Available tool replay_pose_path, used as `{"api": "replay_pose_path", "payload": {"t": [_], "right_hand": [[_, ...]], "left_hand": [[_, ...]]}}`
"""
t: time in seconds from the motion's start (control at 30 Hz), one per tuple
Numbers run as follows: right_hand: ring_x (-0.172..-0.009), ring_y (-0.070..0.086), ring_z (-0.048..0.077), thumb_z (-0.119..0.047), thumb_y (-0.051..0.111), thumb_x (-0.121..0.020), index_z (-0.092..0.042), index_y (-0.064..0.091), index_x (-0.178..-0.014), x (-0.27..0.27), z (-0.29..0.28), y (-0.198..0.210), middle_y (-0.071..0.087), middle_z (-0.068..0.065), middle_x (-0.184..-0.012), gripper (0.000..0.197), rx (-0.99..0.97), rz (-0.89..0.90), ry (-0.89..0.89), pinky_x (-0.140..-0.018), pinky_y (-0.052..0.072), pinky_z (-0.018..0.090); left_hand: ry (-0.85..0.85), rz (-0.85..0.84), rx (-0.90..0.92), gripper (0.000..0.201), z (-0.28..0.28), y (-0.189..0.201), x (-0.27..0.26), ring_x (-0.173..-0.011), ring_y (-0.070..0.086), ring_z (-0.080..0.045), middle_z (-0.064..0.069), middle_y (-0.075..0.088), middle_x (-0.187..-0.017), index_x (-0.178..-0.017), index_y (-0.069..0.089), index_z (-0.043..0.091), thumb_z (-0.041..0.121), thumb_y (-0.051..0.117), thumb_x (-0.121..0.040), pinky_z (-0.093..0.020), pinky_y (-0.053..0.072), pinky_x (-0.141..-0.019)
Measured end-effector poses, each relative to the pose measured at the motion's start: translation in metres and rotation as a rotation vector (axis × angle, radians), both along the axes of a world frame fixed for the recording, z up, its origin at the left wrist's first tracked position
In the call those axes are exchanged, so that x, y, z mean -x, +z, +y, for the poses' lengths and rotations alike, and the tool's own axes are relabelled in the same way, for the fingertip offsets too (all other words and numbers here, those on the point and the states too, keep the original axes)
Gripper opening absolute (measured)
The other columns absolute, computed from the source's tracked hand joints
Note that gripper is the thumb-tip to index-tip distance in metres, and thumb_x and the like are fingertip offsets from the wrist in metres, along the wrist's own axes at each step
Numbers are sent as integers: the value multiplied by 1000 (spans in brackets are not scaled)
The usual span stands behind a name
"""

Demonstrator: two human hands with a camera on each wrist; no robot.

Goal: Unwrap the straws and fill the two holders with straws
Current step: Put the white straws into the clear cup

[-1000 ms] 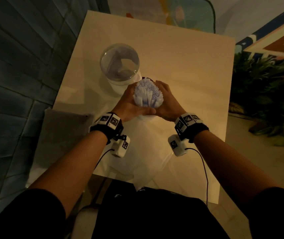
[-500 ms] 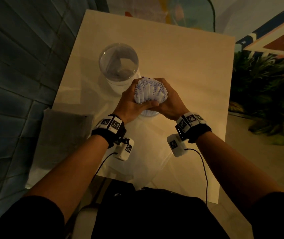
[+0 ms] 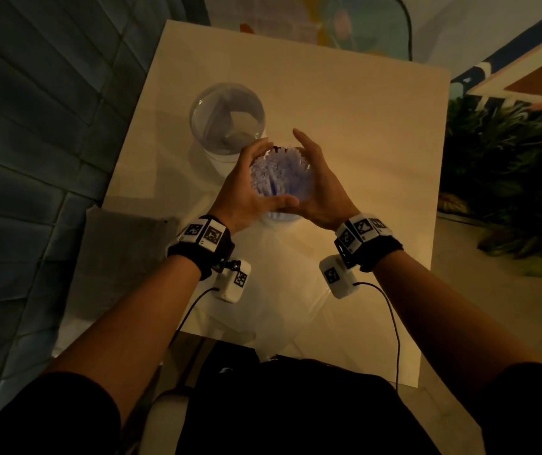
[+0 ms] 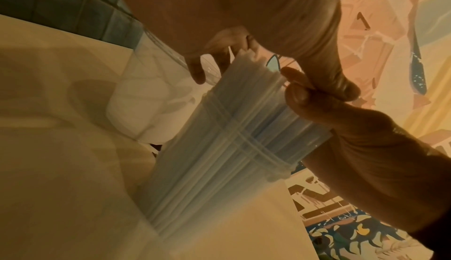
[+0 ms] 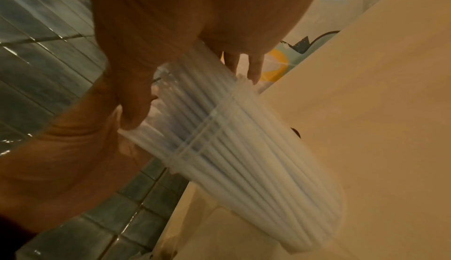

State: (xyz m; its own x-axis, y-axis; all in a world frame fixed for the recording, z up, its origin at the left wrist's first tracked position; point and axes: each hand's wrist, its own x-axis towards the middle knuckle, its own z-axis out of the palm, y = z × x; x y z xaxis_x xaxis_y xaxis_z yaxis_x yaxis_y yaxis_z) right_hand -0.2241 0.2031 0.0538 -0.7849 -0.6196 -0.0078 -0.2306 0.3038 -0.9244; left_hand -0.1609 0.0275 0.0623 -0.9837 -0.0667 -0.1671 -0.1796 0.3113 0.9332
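A thick bunch of white straws (image 3: pixel 279 174) stands in a clear holder (image 3: pixel 279 218) at the middle of the cream table (image 3: pixel 378 142), its tops fanned out. My left hand (image 3: pixel 248 182) and right hand (image 3: pixel 322 180) cup the bunch from either side, with the thumbs meeting in front. The right fingers (image 3: pixel 301 137) point straight up, and the left fingers curve loosely by the straw tops. The wrist views show the straws (image 4: pixel 219 148) (image 5: pixel 244 148) inside the holder's clear wall. A second clear holder (image 3: pixel 228 118) on a white base stands just behind on the left, with no straws in it.
Clear plastic wrapping (image 3: pixel 263 307) lies on the table between my wrists and the near edge. A grey pad (image 3: pixel 122 254) overhangs the table's left side, beside a tiled wall (image 3: pixel 33 159). Green plants (image 3: pixel 509 159) stand on the floor to the right.
Both hands held the bunch tightly before. Now their fingers have loosened and spread, and the straws have sunk and fanned out in the holder.
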Motion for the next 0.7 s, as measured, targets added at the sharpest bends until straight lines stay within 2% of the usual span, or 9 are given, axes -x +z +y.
{"api": "replay_pose_path", "payload": {"t": [0.03,0.1,0.17,0.23,0.3,0.4,0.5,0.6,0.7], "right_hand": [[-135,31,-1,-35,90,-68,-13,15,-154,0,2,-1,23,-4,-156,117,-17,13,-8,-108,32,9],[-137,33,3,-39,90,-66,-15,15,-155,-1,9,-1,25,-1,-157,120,-39,22,-22,-107,32,13],[-139,34,7,-43,91,-63,-18,15,-155,-3,17,-1,27,-2,-158,122,-44,14,-43,-108,33,16],[-141,32,6,-46,91,-62,-23,14,-155,-4,26,-2,26,-5,-158,123,-57,0,-56,-107,30,13],[-142,31,7,-49,90,-60,-26,13,-155,-5,33,-6,25,-6,-159,124,-87,-17,-65,-106,28,14],[-143,30,13,-52,87,-61,-27,17,-155,-6,35,-12,27,-3,-158,120,-201,-49,-69,-112,29,27],[-139,36,23,-44,85,-71,-19,31,-150,-9,23,-11,34,6,-153,99,-250,-55,-68,-113,33,35],[-133,42,30,-34,77,-83,-13,44,-143,-8,10,-12,40,14,-145,72,-179,4,-45,-110,39,48],[-131,44,28,-35,75,-85,-14,45,-142,-8,10,-13,41,12,-143,67,-168,10,-62,-108,42,46]], "left_hand": [[6,0,8,108,-2,-1,-1,-138,36,-9,0,37,-152,-150,26,16,32,90,-64,-5,35,-102],[16,10,30,109,-7,-4,-4,-140,34,-9,0,36,-154,-150,26,17,35,90,-63,1,30,-99],[34,12,29,108,-12,-6,-11,-141,33,-9,0,35,-155,-149,26,21,37,89,-63,1,29,-101],[41,-1,18,110,-17,-11,-19,-142,33,-9,3,36,-155,-149,25,25,41,89,-61,-8,29,-108],[40,-46,13,115,-22,-18,-26,-143,32,-9,4,35,-155,-150,26,24,44,90,-57,-23,28,-115],[32,-139,27,122,-19,-26,-26,-143,30,-10,5,33,-156,-152,24,24,52,89,-52,-34,29,-118],[6,-146,1,102,-7,-23,-15,-135,40,-5,9,42,-147,-145,34,24,41,90,-62,-27,37,-112],[-26,-100,15,95,-2,-21,-4,-132,46,-7,4,46,-146,-147,34,21,54,79,-71,-24,40,-106],[-14,-68,21,86,-7,-21,-5,-129,48,-6,2,48,-144,-147,36,20,52,75,-77,-20,42,-104]]}}
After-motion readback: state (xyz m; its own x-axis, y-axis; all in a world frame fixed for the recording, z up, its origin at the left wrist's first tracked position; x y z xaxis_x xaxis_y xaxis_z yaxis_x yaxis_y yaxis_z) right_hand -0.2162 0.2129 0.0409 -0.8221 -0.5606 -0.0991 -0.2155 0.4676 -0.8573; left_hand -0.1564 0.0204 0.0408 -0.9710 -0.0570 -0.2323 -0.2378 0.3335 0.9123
